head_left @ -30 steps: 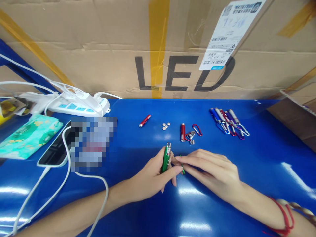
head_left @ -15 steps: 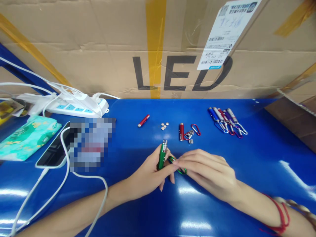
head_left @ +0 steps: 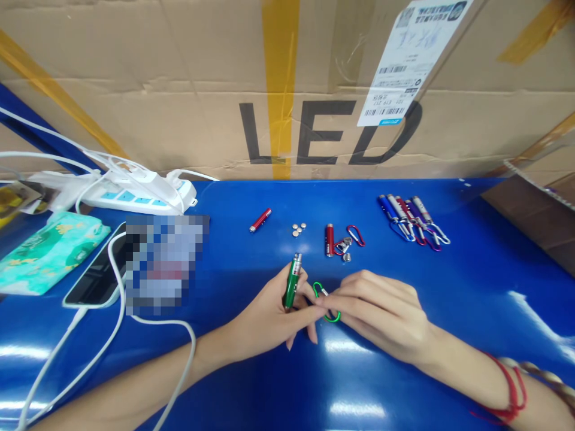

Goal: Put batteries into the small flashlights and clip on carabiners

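Note:
My left hand [head_left: 274, 314] is closed around a small green penlight [head_left: 293, 284], its silver end pointing up and away from me. A green carabiner [head_left: 333, 318] is pinched in the fingers of my right hand [head_left: 381, 311]. My left thumb reaches the carabiner too, so both hands meet there; whether it joins the penlight is hidden. Beyond my hands lie a red penlight body [head_left: 330, 239], a red carabiner [head_left: 356, 235] and a small silver cap [head_left: 346, 257]. Farther left are several button cells [head_left: 295, 234] and another red penlight [head_left: 260, 220].
Several finished-looking penlights with carabiners [head_left: 411, 218] lie at the back right. On the left are a phone [head_left: 96, 275], a tissue pack [head_left: 49, 251], a power strip [head_left: 135, 194] and a loose white cable [head_left: 193, 341]. A large cardboard box [head_left: 202, 90] stands behind.
The green carabiner has turned between my fingers and shows more of its loop. The penlight stays in my left hand, tilted slightly more. The view has shifted a little.

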